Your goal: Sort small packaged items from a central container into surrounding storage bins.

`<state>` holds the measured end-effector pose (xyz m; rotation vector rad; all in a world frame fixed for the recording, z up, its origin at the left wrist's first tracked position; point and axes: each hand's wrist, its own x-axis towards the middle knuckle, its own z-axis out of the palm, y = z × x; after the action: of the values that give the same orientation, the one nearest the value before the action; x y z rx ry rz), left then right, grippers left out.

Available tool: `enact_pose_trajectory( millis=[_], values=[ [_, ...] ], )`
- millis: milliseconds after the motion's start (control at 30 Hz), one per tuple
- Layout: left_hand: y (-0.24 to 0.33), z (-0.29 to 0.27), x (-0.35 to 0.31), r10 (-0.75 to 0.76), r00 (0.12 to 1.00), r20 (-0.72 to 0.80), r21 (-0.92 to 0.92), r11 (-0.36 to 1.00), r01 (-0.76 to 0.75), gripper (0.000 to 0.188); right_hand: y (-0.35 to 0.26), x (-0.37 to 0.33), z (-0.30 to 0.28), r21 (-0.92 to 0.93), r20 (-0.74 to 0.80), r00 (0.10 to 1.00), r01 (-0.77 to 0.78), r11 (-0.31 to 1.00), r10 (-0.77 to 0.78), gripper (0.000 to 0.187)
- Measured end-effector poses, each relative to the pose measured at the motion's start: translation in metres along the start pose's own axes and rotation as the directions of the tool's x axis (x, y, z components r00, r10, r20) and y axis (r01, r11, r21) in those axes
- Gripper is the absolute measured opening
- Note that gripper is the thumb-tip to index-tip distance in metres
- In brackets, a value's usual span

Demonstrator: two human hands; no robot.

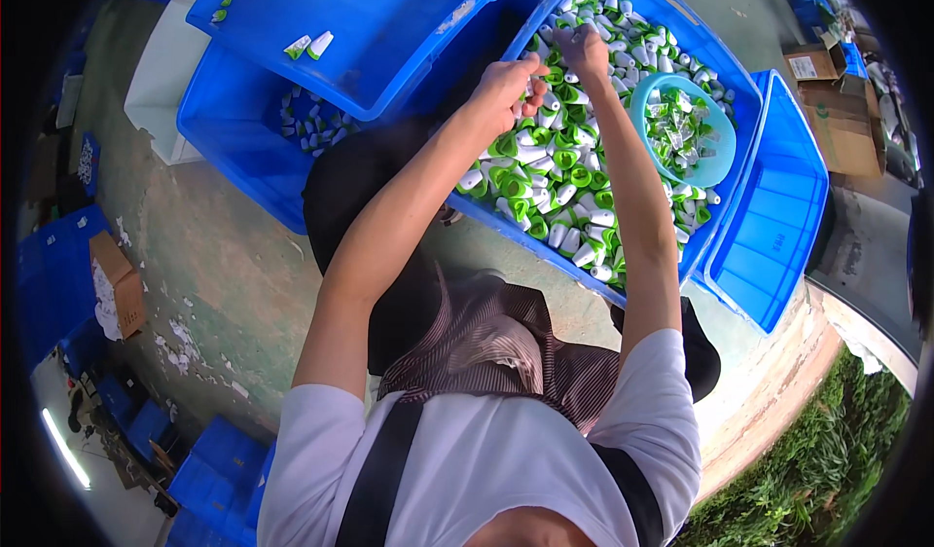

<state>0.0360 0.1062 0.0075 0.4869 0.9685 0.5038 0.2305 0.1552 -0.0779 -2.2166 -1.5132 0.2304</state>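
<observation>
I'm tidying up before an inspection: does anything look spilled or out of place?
Yes. What look like white scraps litter the floor beside the cardboard box at left, as if spilled. A few green-and-white pieces lie on the upper blue bin, apart from the main heap.

I note many parts [564, 161], white and tapered with green sections, heaped loose in the blue bin [717, 53] at mixed angles; several hollow green ends face up.

The piece [528, 89] in the left hand [510, 91]: too small to tell.
</observation>
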Motion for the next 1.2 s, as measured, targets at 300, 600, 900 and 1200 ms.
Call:
enact_pose_trajectory(
  millis=[300,600,900,1200],
  values=[
    [0.002,0.001,-0.011,0.063,0.997,0.041,-0.159,0.986,-0.056,0.04,-0.08,-0.117,-0.073,0.915,0.045,0.999,-0.034,0.402,-0.019,0.016],
    [-0.002,0.021,-0.03,0.431,0.88,0.2,0.298,0.829,-0.473,0.048,-0.078,-0.127,-0.14,0.642,0.186,0.965,0.022,0.766,-0.184,0.03],
    [-0.006,0.036,-0.047,0.325,0.926,0.193,0.326,0.869,-0.373,0.045,-0.065,-0.142,-0.138,0.714,0.19,0.981,-0.103,0.692,-0.05,0.02],
    [0.11,-0.112,-0.01,0.434,0.899,-0.047,-0.692,0.635,-0.343,0.045,0.012,-0.113,-0.154,-0.242,-0.46,0.87,0.07,0.968,-0.179,0.027]
  ],
)
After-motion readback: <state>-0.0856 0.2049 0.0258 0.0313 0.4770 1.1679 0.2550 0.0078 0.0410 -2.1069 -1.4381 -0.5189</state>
